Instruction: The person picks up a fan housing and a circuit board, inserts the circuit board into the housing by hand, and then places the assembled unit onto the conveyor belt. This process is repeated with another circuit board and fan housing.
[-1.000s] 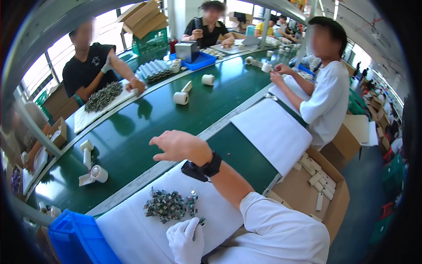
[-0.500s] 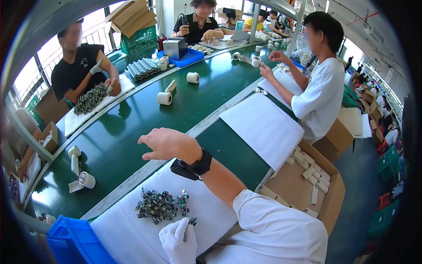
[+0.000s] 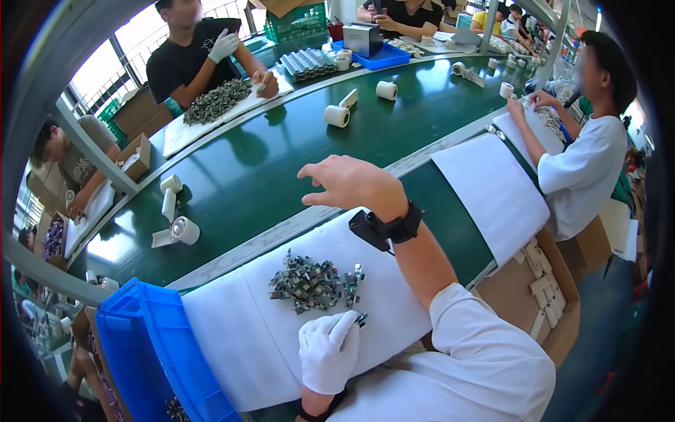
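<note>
My left hand (image 3: 328, 353), in a white glove, pinches a small green circuit board (image 3: 361, 320) between thumb and fingers, above the white work sheet (image 3: 239, 352). Just beyond it lies a heap of small circuit boards (image 3: 306, 283) with metal parts, a few spread at its right side. My bare right hand (image 3: 355, 184), with a black strap and box at the wrist, reaches out over the near edge of the green conveyor belt (image 3: 267, 162). Its fingers are apart and nothing is in them. White cylindrical housings (image 3: 336, 116) with flat arms stand on the belt ahead of it.
A blue bin (image 3: 151, 337) stands left of the sheet, with some boards inside. At the right is a cardboard box (image 3: 555, 281) of white parts, beside another white sheet (image 3: 485, 190). Co-workers sit across the belt and at the right; one has a pile of small parts (image 3: 218, 102).
The view has swung left, so the scene sits further right and more of the blue bin shows. My right hand stays stretched out over the belt; my left still pinches the board.
</note>
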{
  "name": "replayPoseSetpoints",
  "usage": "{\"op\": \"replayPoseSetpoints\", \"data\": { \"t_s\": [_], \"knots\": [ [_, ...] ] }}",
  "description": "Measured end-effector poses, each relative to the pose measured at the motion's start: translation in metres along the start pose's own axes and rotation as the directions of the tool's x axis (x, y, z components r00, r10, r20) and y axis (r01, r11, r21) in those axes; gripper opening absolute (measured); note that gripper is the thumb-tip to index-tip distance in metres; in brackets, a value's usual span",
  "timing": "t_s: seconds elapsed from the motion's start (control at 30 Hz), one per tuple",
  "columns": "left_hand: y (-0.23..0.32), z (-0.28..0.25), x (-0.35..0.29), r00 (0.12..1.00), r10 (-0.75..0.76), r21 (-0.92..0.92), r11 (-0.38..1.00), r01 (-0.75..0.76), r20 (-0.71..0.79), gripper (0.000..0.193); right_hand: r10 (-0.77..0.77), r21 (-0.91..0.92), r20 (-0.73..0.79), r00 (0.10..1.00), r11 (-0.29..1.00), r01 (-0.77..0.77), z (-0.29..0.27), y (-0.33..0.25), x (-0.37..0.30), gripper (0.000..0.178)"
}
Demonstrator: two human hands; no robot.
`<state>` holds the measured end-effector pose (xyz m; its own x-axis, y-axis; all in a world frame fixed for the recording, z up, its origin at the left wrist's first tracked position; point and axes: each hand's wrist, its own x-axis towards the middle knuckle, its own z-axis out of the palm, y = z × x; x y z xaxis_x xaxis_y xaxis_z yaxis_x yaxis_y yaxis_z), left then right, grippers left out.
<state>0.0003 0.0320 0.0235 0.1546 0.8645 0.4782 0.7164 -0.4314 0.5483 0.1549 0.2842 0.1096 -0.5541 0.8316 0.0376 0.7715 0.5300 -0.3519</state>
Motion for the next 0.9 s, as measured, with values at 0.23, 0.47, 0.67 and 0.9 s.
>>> {"op": "replayPoseSetpoints", "data": {
  "t_s": [0.23, 0.47, 0.67, 0.9],
  "knots": [
    [0.0001, -0.0001, -0.0002, 1.000, 0.008, 0.002, 1.000, -0.008, -0.004, 0.032, 0.031, 0.014, 0.028, 0.999, 0.999, -0.031, -0.0019, -0.0061, 0.0006, 0.056],
    [0.0008, -0.0001, -0.0034, 1.000, 0.010, -0.002, 1.000, -0.010, 0.000, 0.031, 0.032, 0.010, 0.052, 0.998, 0.999, -0.033, -0.0028, -0.0078, -0.0004, 0.056],
    [0.0007, 0.0028, -0.0031, 1.000, 0.005, -0.014, 1.000, -0.005, -0.001, 0.031, 0.035, 0.022, 0.049, 0.998, 0.999, -0.036, -0.0010, -0.0044, -0.0018, 0.056],
    [0.0014, 0.0026, -0.0013, 1.000, 0.004, -0.009, 1.000, -0.004, 0.002, 0.029, 0.034, 0.017, 0.053, 0.998, 0.999, -0.035, -0.0054, -0.0068, -0.0025, 0.056]
  ]
}}
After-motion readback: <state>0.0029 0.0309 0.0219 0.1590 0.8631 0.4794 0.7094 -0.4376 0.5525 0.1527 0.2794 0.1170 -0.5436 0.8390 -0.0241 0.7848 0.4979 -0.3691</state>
